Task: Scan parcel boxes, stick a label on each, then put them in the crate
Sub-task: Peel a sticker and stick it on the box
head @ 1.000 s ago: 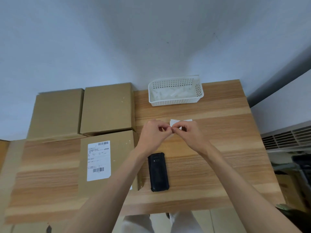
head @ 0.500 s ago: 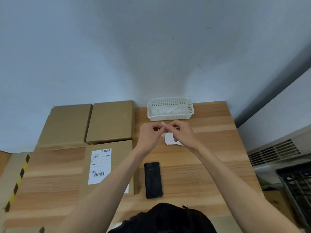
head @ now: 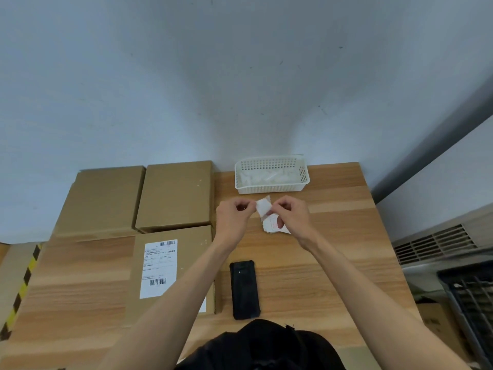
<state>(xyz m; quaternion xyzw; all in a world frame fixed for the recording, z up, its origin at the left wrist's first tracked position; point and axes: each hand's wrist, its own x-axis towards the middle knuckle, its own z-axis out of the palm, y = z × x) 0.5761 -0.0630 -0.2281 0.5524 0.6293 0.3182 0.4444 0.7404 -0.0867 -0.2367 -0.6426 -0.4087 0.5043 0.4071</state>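
My left hand (head: 232, 219) and my right hand (head: 293, 217) meet above the wooden table (head: 333, 263), both pinching a small white label (head: 263, 207). A thin stack of label sheets (head: 272, 225) hangs below it in my right hand. A cardboard parcel box (head: 184, 265) with a white barcode shipping label (head: 158, 268) lies left of my forearms. Two plain cardboard boxes (head: 102, 201) (head: 176, 194) sit behind it. The black handheld scanner (head: 244, 289) lies flat between my arms.
A white perforated basket (head: 272, 174) holding white scraps stands at the table's back edge by the wall. A dark crate (head: 472, 303) is low on the right beside the table. Yellow-black hazard tape (head: 22, 287) runs along the left.
The white label has come further off the stack, and my two hands have drawn slightly apart. The camera view has tilted upward a little.
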